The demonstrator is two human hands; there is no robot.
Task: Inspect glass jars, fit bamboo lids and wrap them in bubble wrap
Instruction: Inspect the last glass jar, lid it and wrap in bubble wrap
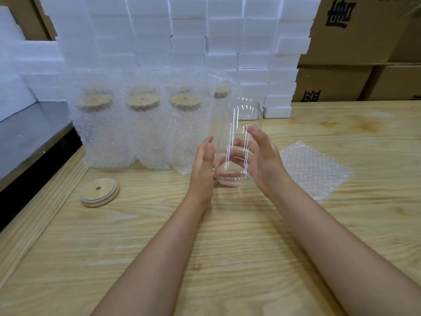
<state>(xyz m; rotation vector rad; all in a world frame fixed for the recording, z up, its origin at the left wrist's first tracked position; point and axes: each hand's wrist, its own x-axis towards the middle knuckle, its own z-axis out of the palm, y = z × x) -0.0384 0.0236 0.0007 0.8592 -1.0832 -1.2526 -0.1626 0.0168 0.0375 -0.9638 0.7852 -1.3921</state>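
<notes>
Over the middle of the bench (227,247), the left hand (203,166) presses straight fingers (208,147) against the glass jar (238,119) while the right hand (266,163) curls round it.

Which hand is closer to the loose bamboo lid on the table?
Left. The left hand is left of the glass jar, toward the bamboo lid; the right hand grips the jar's other side, farther off.
</notes>
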